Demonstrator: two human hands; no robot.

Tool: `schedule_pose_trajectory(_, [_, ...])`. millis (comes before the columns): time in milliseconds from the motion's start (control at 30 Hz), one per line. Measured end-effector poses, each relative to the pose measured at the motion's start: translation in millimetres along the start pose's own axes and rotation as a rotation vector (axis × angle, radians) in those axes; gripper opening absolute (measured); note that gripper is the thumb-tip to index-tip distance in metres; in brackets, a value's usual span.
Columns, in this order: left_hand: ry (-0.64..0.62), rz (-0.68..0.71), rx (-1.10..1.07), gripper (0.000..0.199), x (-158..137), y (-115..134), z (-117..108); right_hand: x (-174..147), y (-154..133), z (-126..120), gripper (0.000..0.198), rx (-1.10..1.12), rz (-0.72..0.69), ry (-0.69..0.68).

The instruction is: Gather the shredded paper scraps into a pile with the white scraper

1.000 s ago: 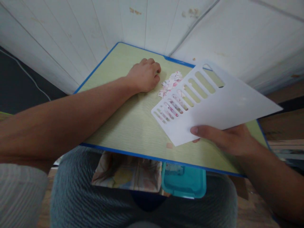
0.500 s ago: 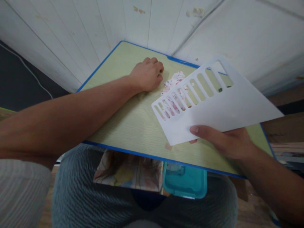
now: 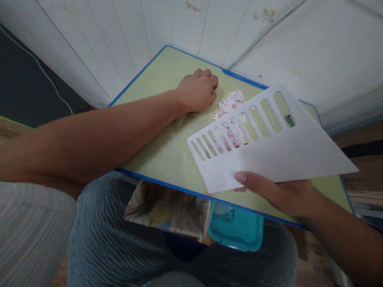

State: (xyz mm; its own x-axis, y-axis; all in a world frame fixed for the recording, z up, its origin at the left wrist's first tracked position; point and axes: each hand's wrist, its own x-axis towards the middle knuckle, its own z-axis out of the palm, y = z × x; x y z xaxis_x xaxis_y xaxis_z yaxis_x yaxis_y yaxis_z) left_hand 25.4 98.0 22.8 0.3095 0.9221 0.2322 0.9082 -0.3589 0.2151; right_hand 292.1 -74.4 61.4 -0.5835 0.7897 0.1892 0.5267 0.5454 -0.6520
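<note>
My right hand (image 3: pixel 278 191) grips a white sheet of card (image 3: pixel 269 155) by its near edge, thumb on top. A row of rounded slots, growing larger toward the far end, is cut along its upper side. The card is tilted above the table. Through some slots shows a pile of white and pink paper scraps (image 3: pixel 230 104), partly covered by the card. My left hand (image 3: pixel 199 89) rests on the table left of the scraps, its fingers curled in; whatever they may hold is hidden. A small dark green thing (image 3: pixel 289 120) shows through the largest slot.
The pale green table (image 3: pixel 155 139) has a blue rim and stands against a white panelled wall (image 3: pixel 185 28). Below its near edge are a patterned fabric-like container (image 3: pixel 167 213) and a turquoise plastic box (image 3: pixel 236 229), by my legs (image 3: pixel 119 239).
The view has shifted, so the table appears farther right. The white card has come down and turned slightly in my right hand. My left hand stays curled on the table.
</note>
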Motion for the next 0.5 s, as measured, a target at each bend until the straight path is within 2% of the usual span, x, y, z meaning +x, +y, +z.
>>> schedule_pose_trajectory(100, [0.017,0.011,-0.010,0.042,0.8,-0.5,0.7,-2.3,-3.2,0.1,0.003,-0.017,0.012,-0.019])
schedule_pose_trajectory(233, [0.019,0.004,0.015,0.041,1.7,-0.6,1.3,0.9,-11.4,-0.8,0.010,0.031,-0.012,-0.049])
schedule_pose_trajectory(333, [0.013,0.006,0.030,0.040,1.7,0.2,0.8,3.3,-14.0,-1.1,0.003,0.066,-0.025,-0.064])
schedule_pose_trajectory(433, [0.009,0.012,0.030,0.039,1.0,0.7,-0.2,1.8,-6.9,-1.8,0.004,0.121,0.022,-0.016])
schedule_pose_trajectory(500, [0.002,0.009,0.026,0.039,0.4,0.8,-0.8,-0.7,1.8,-3.3,0.018,0.194,0.098,0.036])
